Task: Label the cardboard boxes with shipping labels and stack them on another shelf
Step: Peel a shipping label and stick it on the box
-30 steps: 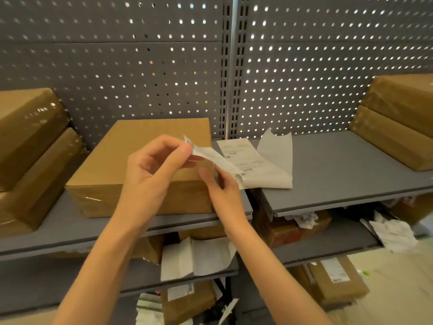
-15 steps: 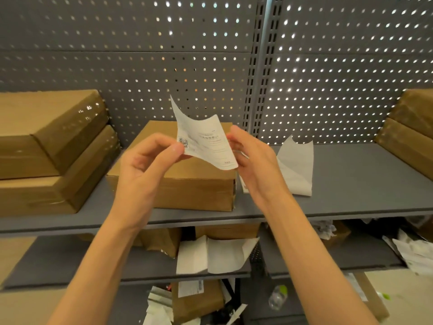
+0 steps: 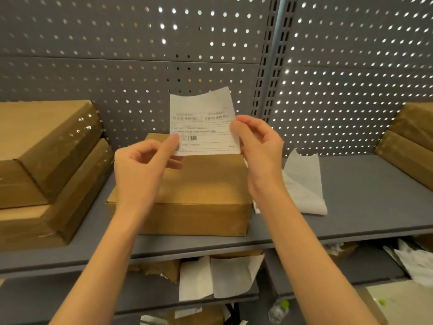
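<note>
A white shipping label (image 3: 203,120) with a barcode is held upright in the air, printed side towards me. My left hand (image 3: 143,165) pinches its lower left corner. My right hand (image 3: 260,146) pinches its right edge. Directly below and behind the label a plain cardboard box (image 3: 199,195) lies flat on the grey shelf (image 3: 365,207), with no label visible on its top.
Two stacked boxes (image 3: 44,160) sit at the left of the shelf and two more (image 3: 410,141) at the right edge. Peeled backing paper (image 3: 304,184) lies right of the middle box. Lower shelves hold boxes and loose paper (image 3: 218,275). A perforated panel (image 3: 140,66) backs the shelving.
The label came off its backing sheet, which stayed on the shelf, and both hands raised and turned it flat to face me. The view shifted left.
</note>
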### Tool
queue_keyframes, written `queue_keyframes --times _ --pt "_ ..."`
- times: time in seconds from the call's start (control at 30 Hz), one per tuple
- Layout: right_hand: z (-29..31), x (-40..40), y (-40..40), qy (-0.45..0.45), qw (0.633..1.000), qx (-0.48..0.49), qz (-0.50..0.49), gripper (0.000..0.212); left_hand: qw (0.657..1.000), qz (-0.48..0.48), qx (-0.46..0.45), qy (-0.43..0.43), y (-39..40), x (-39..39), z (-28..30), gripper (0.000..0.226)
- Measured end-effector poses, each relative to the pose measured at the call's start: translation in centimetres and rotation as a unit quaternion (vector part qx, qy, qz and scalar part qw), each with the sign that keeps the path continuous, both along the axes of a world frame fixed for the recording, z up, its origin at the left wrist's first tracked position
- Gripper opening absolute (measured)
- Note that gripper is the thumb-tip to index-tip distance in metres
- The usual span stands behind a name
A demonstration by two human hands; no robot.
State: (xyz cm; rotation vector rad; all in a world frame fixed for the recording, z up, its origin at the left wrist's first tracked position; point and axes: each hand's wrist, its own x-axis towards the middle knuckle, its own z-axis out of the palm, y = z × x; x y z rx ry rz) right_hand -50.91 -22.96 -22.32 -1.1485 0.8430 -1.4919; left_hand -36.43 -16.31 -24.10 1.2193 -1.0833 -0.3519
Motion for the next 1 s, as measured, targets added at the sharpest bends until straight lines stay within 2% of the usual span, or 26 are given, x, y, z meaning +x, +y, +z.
queue_keyframes --times 0.17,0.27,0.53,1.0 --pt "-1.0 1.6 -1.7 0.056 0.996 -0.032 -0.069 0.008 0.987 0.092 0.063 -0.114 -1.8 1.9 -0.7 0.030" --pt "-2.0 2.2 -2.7 0.126 0.987 -0.035 -0.094 0.007 0.975 0.126 0.098 -0.155 -2.3 2.7 -0.8 0.036" --pt "-3.9 2.5 -3.6 0.332 0.933 -0.027 -0.136 0.002 0.960 0.087 0.181 -0.193 -3.3 4.4 -1.3 0.041" --pt "-4.8 2.5 -4.1 0.412 0.904 -0.003 -0.114 0.003 0.917 0.088 0.266 -0.285 -4.2 5.1 -2.2 0.043"
